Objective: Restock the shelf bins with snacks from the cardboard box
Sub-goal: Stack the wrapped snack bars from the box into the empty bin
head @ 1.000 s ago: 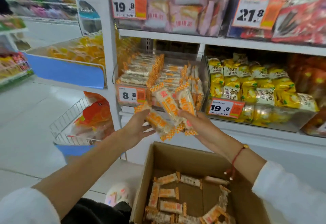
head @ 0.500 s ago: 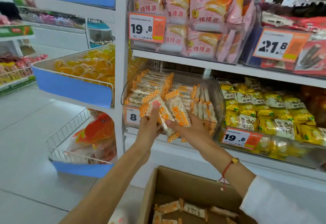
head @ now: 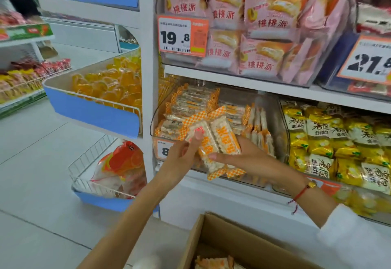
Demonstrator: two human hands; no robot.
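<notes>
Both hands hold a small bundle of orange-and-white checkered snack packs (head: 213,141) in front of the clear shelf bin (head: 273,107). My left hand (head: 182,158) grips the bundle from the left, thumb on top. My right hand (head: 243,158) cups it from below and the right. The bin holds several of the same packs, stacked at the left and standing on edge at the right. The cardboard box (head: 213,232) sits below at the bottom edge, with a few packs (head: 213,262) showing inside.
A neighbouring bin of yellow snack bags (head: 338,141) sits to the right. Pink pastry bags (head: 254,25) fill the shelf above. A blue-fronted wire basket of orange jellies (head: 101,90) juts out at the left, another basket (head: 105,175) below it. White floor lies to the left.
Both hands have lifted the bundle of packs from above the box up to the front of the clear bin. The view has tilted upward, so less of the box shows.
</notes>
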